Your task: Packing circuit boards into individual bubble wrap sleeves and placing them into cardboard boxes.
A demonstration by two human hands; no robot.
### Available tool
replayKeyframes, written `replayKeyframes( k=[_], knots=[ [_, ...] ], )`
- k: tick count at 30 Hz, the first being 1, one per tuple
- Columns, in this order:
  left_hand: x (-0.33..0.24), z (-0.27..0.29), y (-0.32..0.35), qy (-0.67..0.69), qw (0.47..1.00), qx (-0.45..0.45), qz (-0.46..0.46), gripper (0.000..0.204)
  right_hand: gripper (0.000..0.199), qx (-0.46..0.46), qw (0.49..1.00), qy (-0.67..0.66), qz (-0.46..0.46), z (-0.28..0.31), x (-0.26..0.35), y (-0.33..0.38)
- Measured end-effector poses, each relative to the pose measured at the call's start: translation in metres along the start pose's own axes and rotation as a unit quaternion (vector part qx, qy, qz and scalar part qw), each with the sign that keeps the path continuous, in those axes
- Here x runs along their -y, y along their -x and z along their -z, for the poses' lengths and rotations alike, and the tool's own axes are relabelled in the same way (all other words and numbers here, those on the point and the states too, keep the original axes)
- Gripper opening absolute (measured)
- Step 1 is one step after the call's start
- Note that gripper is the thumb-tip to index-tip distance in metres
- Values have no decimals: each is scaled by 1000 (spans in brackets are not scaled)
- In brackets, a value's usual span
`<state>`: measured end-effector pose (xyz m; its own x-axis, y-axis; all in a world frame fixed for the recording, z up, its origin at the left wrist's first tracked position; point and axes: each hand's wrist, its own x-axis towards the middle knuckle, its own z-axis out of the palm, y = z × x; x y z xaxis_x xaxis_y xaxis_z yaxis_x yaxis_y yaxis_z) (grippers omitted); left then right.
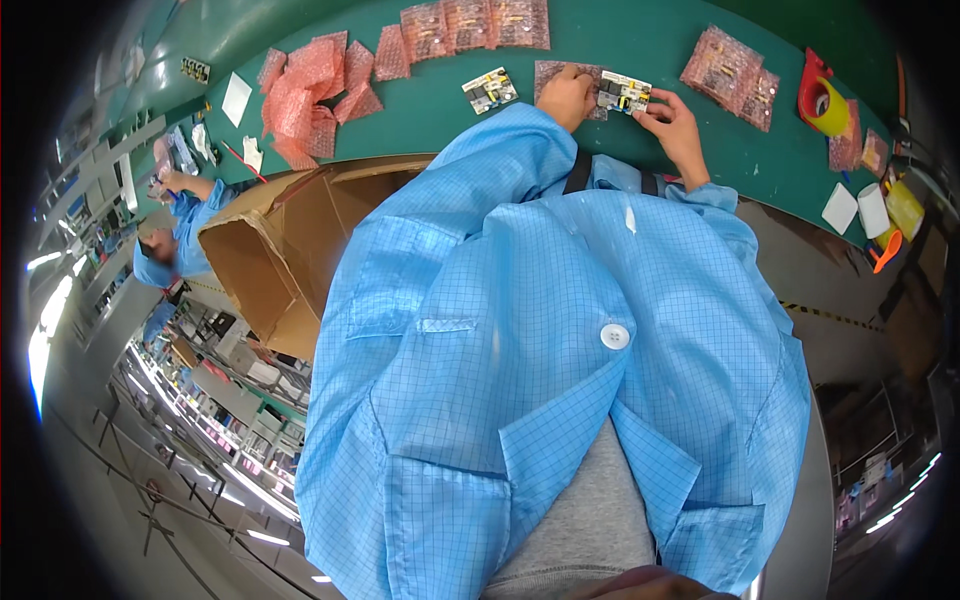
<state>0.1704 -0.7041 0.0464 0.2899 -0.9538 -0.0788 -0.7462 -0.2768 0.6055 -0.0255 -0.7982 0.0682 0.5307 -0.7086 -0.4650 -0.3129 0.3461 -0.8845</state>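
My right hand [674, 128] grips a small circuit board [624, 93] by its right edge, between thumb and fingers. The board carries black, yellow and white parts. My left hand [567, 98] is closed on a pink bubble-wrap bag [556, 70] just left of that board. The board's left end lies over the bag, and I cannot tell whether any of it is inside. My left fingertips are partly hidden. Another circuit board [489, 91] lies on the green table mat to the left of my left hand.
Loose pink bubble bags [305, 90] are heaped at left. Filled bags [468, 25] stand in a row behind; more filled bags [728, 65] lie at right beside a red tape dispenser [822, 92]. A cardboard box [275, 250] stands by the table edge. A co-worker [180, 235] is at far left.
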Motion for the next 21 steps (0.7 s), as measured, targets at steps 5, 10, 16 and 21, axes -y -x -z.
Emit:
replayKeyframes(
  k=[5, 10, 16, 21],
  knots=[
    [8, 13, 5, 183, 981, -52, 36, 13, 46, 64, 997, 39, -22, 8, 8, -13],
    [8, 19, 11, 216, 975, -47, -31, 15, 52, 107, 992, 66, -17, 12, 8, -22],
    [6, 27, 13, 117, 986, -95, -65, 11, 61, 62, 975, 211, 17, -10, 24, -14],
    [8, 25, 12, 106, 985, -114, -70, 10, 61, 41, 988, 145, 22, -4, 10, -16]
  ],
)
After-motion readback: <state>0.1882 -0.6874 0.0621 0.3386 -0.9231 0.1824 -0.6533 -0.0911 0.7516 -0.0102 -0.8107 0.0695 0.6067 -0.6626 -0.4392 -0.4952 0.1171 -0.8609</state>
